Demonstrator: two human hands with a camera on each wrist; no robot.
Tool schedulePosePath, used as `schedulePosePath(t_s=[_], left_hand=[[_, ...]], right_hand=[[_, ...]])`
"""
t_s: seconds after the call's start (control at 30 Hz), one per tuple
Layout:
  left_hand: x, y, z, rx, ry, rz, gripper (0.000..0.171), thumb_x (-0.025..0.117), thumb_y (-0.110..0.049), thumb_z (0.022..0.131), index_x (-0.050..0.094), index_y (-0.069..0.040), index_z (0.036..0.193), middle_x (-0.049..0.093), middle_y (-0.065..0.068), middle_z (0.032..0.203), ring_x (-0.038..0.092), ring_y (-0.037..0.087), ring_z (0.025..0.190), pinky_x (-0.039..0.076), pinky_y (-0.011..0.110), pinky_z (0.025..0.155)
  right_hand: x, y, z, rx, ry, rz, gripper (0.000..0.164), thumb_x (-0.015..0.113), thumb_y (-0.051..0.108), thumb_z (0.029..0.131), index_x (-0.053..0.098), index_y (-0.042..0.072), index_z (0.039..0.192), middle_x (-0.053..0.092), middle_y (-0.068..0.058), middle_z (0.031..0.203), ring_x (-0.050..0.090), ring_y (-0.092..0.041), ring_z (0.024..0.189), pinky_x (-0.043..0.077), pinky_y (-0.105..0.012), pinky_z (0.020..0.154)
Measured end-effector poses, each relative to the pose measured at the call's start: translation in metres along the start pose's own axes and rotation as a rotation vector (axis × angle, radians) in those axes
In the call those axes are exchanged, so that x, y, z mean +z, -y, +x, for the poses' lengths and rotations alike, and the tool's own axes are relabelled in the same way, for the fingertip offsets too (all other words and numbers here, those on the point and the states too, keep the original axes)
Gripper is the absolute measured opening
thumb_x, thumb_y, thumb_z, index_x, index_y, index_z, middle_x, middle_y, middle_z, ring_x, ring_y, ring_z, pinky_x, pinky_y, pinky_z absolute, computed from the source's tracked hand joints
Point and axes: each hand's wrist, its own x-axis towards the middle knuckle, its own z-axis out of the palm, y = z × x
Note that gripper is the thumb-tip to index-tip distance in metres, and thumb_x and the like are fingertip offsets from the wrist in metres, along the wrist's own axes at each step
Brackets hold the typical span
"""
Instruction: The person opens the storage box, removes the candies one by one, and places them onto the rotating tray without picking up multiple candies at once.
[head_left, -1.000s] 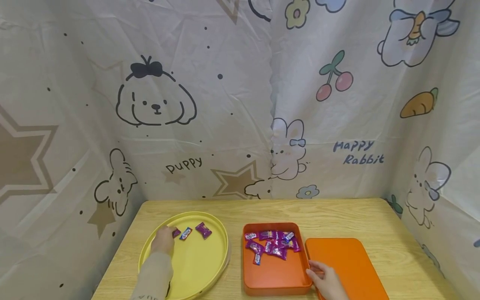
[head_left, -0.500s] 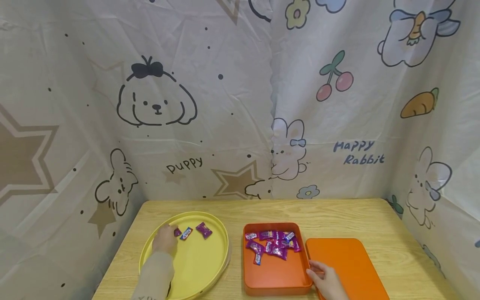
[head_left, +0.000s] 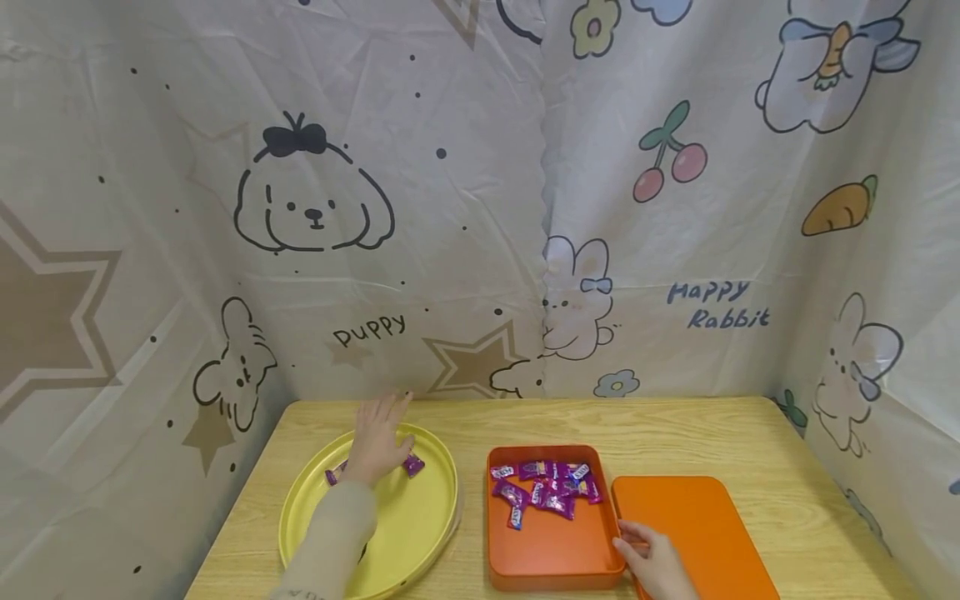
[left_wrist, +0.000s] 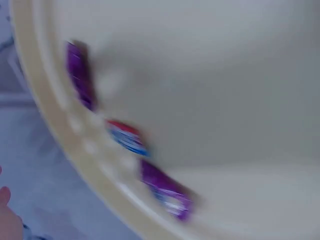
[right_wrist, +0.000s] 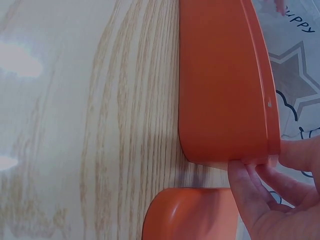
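Note:
My left hand (head_left: pixel 381 440) hovers over the back of a round yellow tray (head_left: pixel 405 542), fingers spread and holding nothing. Beside it in the tray lie a purple-wrapped candy (head_left: pixel 335 473) on the left and another purple candy (head_left: pixel 413 465) on the right. A small red-and-blue candy (left_wrist: pixel 127 136) lies between them in the blurred left wrist view; in the head view the hand hides it. My right hand (head_left: pixel 651 557) grips the right wall of an orange box (head_left: pixel 551 554), thumb at the rim and fingers against the outside. Purple candies (head_left: pixel 557 505) and small red-and-blue ones (head_left: pixel 514 517) lie in the box.
An orange lid (head_left: pixel 693 529) lies flat on the wooden table (head_left: pixel 472 421), right of the box and partly behind the right hand. A printed white curtain (head_left: pixel 480 208) surrounds the table at the back and both sides.
My left hand has left the candy at the tray's left, risen and moved to the right, its fingers spreading. The right hand and the box have stayed in place.

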Motion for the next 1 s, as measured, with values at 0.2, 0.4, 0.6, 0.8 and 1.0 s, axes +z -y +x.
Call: schedulePosePath(t_s=[0.2, 0.4, 0.6, 0.8, 1.0], left_hand=[[0.005, -0.044, 0.021, 0.147, 0.043, 0.041, 0.073, 0.064, -0.037, 0.080, 0.032, -0.016, 0.142, 0.026, 0.013, 0.147, 0.017, 0.038, 0.135, 0.005, 0.058, 0.107], [0.015, -0.086, 0.032, 0.280, 0.110, 0.077, 0.071, 0.059, -0.041, 0.083, 0.029, -0.020, 0.144, 0.023, 0.009, 0.149, 0.016, 0.035, 0.136, 0.002, 0.054, 0.108], [0.028, -0.124, 0.036, 0.382, 0.220, 0.089, 0.069, 0.055, -0.046, 0.084, 0.030, -0.021, 0.143, 0.016, 0.006, 0.152, 0.010, 0.031, 0.138, 0.002, 0.051, 0.110], [0.041, -0.160, 0.033, 0.454, 0.332, 0.126, 0.069, 0.054, -0.047, 0.084, 0.027, -0.027, 0.144, 0.018, 0.003, 0.151, 0.013, 0.026, 0.138, 0.011, 0.047, 0.111], [0.055, -0.184, 0.030, 0.519, 0.408, 0.156, 0.064, 0.062, -0.044, 0.081, 0.038, -0.031, 0.139, 0.033, -0.001, 0.145, 0.029, 0.021, 0.133, 0.025, 0.040, 0.108]], right_hand=[[0.000, 0.000, 0.000, 0.006, 0.003, -0.008, 0.040, 0.059, 0.013, 0.088, 0.052, -0.014, 0.117, 0.062, -0.021, 0.098, 0.063, -0.032, 0.086, 0.054, -0.038, 0.070], [0.000, 0.000, -0.001, -0.005, -0.008, 0.001, 0.039, 0.059, 0.011, 0.088, 0.052, -0.014, 0.117, 0.062, -0.021, 0.098, 0.063, -0.032, 0.085, 0.054, -0.037, 0.070], [0.001, 0.000, -0.002, -0.016, -0.015, -0.001, 0.039, 0.059, 0.012, 0.088, 0.053, -0.014, 0.116, 0.062, -0.020, 0.097, 0.063, -0.032, 0.084, 0.054, -0.037, 0.069], [0.001, 0.001, -0.002, -0.028, -0.024, 0.000, 0.038, 0.059, 0.011, 0.088, 0.053, -0.014, 0.115, 0.062, -0.021, 0.098, 0.063, -0.032, 0.085, 0.054, -0.037, 0.070], [0.001, 0.002, -0.002, -0.019, -0.023, -0.001, 0.038, 0.059, 0.012, 0.088, 0.053, -0.014, 0.115, 0.062, -0.022, 0.099, 0.063, -0.032, 0.086, 0.054, -0.038, 0.070]])
